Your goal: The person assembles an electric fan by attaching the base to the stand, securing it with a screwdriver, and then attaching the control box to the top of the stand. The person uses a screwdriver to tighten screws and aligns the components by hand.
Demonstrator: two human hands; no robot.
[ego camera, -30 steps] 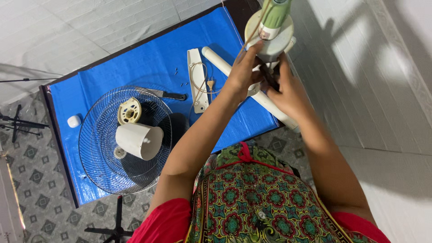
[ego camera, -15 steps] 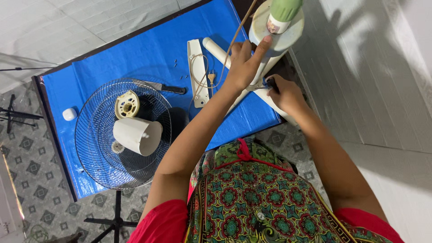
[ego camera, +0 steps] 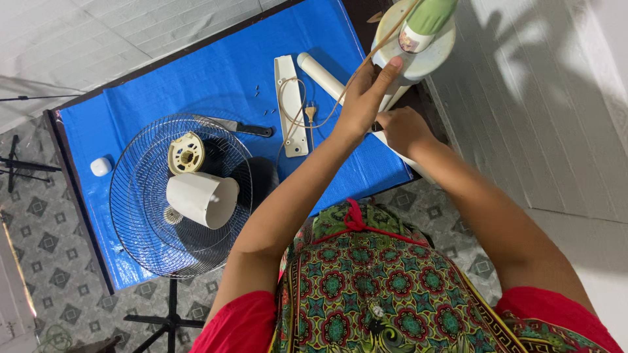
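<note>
At table's far edge — left hand [ego camera: 363, 98] steadies fan motor [ego camera: 418, 39].

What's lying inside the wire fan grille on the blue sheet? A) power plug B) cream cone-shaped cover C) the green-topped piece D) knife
B: the cream cone-shaped cover lies on its side within the wire fan grille, next to a round yellowish disc.

We list a dark table [ego camera: 356, 13] with a blue tarp [ego camera: 196, 85] carrying wire fan guard [ego camera: 180, 196], knife [ego camera: 245, 129], cream panel [ego camera: 290, 104], small screws [ego camera: 268, 111].
</note>
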